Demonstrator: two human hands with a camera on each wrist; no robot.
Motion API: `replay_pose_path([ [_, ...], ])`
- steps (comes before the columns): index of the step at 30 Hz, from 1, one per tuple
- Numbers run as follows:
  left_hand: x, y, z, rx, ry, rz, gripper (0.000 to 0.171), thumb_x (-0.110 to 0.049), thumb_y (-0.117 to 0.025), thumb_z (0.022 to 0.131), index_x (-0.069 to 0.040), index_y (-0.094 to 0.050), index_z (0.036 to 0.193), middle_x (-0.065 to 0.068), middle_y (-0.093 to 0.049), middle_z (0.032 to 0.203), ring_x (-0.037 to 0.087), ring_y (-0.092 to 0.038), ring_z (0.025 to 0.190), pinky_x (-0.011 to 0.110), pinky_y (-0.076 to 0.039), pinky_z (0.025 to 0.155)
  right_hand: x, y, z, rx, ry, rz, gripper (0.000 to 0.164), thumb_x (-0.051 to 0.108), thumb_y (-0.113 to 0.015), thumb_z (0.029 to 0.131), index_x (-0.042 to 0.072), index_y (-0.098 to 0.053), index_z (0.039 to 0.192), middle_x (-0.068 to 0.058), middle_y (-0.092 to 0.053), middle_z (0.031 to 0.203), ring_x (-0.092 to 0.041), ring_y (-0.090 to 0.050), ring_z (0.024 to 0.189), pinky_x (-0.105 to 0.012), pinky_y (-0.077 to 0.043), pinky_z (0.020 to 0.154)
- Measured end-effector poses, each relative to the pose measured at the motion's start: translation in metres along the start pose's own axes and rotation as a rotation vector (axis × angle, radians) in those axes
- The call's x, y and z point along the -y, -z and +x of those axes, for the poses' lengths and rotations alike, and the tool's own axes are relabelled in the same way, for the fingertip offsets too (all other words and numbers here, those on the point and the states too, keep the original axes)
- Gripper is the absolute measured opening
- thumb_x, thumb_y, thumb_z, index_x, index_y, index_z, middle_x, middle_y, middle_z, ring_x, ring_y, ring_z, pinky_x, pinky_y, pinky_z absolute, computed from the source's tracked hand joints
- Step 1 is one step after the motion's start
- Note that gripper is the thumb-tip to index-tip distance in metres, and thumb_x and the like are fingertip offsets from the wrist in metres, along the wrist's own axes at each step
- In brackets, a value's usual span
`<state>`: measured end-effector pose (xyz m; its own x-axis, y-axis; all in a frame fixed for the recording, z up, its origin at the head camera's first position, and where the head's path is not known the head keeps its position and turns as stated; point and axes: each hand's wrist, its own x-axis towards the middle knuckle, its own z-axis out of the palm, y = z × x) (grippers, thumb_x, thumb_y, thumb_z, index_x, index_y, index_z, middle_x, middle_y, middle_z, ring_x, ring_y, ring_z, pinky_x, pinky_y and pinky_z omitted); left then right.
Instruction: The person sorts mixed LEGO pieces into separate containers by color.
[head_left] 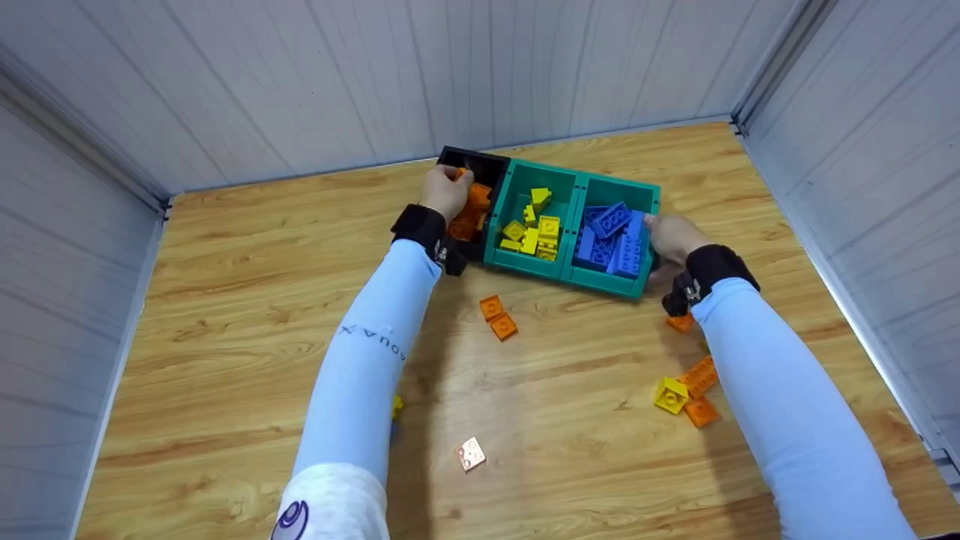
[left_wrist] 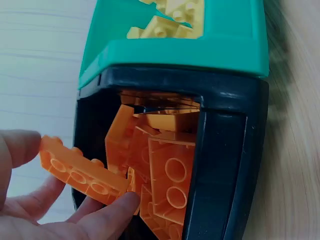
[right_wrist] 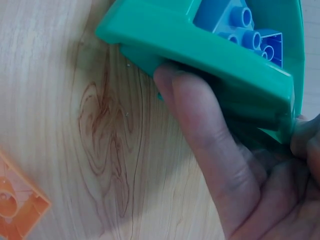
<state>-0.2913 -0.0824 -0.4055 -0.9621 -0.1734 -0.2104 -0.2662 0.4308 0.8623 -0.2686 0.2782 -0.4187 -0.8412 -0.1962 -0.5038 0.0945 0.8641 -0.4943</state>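
Note:
My left hand (head_left: 445,193) is at the black bin (left_wrist: 220,170) on the left of a joined row. It pinches an orange toy building brick (left_wrist: 82,172) between thumb and fingers, over the bin's opening. More orange bricks (left_wrist: 172,175) lie inside that bin. The middle green bin (head_left: 525,263) holds several yellow bricks (head_left: 549,226). Blue bricks (head_left: 613,218) fill much of the right green bin (head_left: 609,282). My right hand (head_left: 677,236) grips that bin's outer end; in the right wrist view, one digit (right_wrist: 200,115) tucks below its rim.
Two orange bricks (head_left: 503,326) lie in front of the bins. A shiny copper-toned brick (head_left: 471,454) sits nearer me. By the right forearm are a yellow brick (head_left: 671,395) and several orange bricks (head_left: 701,412). Pale panel walls (head_left: 360,82) enclose the wooden tabletop (head_left: 247,300).

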Motion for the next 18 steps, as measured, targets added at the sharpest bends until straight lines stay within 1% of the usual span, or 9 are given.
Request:
replay_pose_path([
  [3,-0.001,0.005,0.0,-0.009,0.003,-0.019,0.057,-0.032,-0.047,0.106,0.001,-0.035,0.15,0.017,-0.04,0.152,0.024,-0.041,0.136,0.028,-0.037,0.106,0.005,0.0,0.001,-0.009,0.061,-0.073,0.056,0.025,-0.014,0.11,-0.014,-0.021,0.149,-0.034,-0.018,0.154,-0.048,-0.018,0.142,-0.053,-0.019,0.115],
  [6,-0.001,0.013,-0.004,0.016,0.015,-0.001,0.062,-0.037,-0.043,0.106,-0.003,-0.025,0.155,0.015,-0.03,0.158,0.023,-0.033,0.142,0.029,-0.033,0.11,0.008,0.0,0.003,0.0,0.027,-0.01,0.06,0.03,-0.014,0.11,-0.014,-0.023,0.149,-0.034,-0.02,0.155,-0.046,-0.024,0.141,-0.052,-0.025,0.113],
  [8,0.0,0.019,-0.008,0.03,-0.011,0.045,0.062,-0.037,-0.043,0.106,-0.003,-0.025,0.155,0.015,-0.03,0.158,0.023,-0.034,0.142,0.029,-0.033,0.11,0.009,0.001,0.004,-0.005,-0.002,0.025,0.063,0.034,-0.014,0.109,-0.015,-0.029,0.147,-0.036,-0.031,0.148,-0.042,-0.043,0.132,-0.048,-0.039,0.105],
  [9,0.002,0.022,-0.011,0.042,-0.028,0.07,0.061,-0.036,-0.044,0.106,-0.004,-0.027,0.155,0.016,-0.032,0.157,0.023,-0.036,0.141,0.029,-0.035,0.108,0.009,0.002,0.005,-0.004,-0.016,0.05,0.064,0.034,-0.014,0.109,-0.015,-0.03,0.146,-0.036,-0.038,0.143,-0.039,-0.054,0.122,-0.046,-0.047,0.098],
  [10,0.004,0.025,-0.016,0.053,-0.057,0.096,0.059,-0.034,-0.045,0.106,-0.004,-0.029,0.154,0.017,-0.035,0.155,0.023,-0.04,0.137,0.029,-0.038,0.104,0.008,0.003,0.006,-0.005,-0.033,0.069,0.067,0.037,-0.013,0.109,-0.016,-0.034,0.144,-0.035,-0.049,0.13,-0.036,-0.064,0.107,-0.044,-0.052,0.089],
  [12,0.008,0.033,-0.027,0.074,-0.128,0.148,0.054,-0.03,-0.048,0.105,-0.003,-0.036,0.15,0.02,-0.043,0.147,0.024,-0.05,0.123,0.03,-0.043,0.094,0.008,0.005,0.008,0.001,-0.043,0.102,0.066,0.036,-0.013,0.109,-0.016,-0.032,0.145,-0.033,-0.053,0.116,-0.031,-0.07,0.081,-0.041,-0.057,0.074],
  [13,0.011,0.037,-0.033,0.09,-0.163,0.175,0.051,-0.028,-0.05,0.105,-0.003,-0.041,0.148,0.02,-0.047,0.142,0.024,-0.053,0.116,0.031,-0.044,0.091,0.008,0.007,0.01,-0.001,-0.047,0.106,0.067,0.037,-0.013,0.109,-0.016,-0.033,0.144,-0.028,-0.056,0.099,-0.029,-0.069,0.066,-0.039,-0.058,0.066],
  [16,0.02,0.048,-0.058,0.145,-0.257,0.267,0.04,-0.022,-0.056,0.102,-0.002,-0.053,0.137,0.018,-0.056,0.132,0.023,-0.058,0.105,0.033,-0.046,0.088,0.008,0.011,0.01,0.01,-0.04,0.12,0.067,0.037,-0.013,0.109,-0.016,-0.028,0.146,-0.028,-0.056,0.097,-0.028,-0.069,0.061,-0.04,-0.058,0.067],
  [18,0.027,0.054,-0.078,0.193,-0.285,0.348,0.034,-0.019,-0.06,0.1,-0.002,-0.059,0.13,0.016,-0.061,0.126,0.025,-0.06,0.105,0.036,-0.048,0.091,0.008,0.014,0.008,0.008,-0.033,0.12,0.068,0.038,-0.013,0.109,-0.016,-0.027,0.146,-0.032,-0.055,0.101,-0.029,-0.069,0.061,-0.039,-0.058,0.067],
])
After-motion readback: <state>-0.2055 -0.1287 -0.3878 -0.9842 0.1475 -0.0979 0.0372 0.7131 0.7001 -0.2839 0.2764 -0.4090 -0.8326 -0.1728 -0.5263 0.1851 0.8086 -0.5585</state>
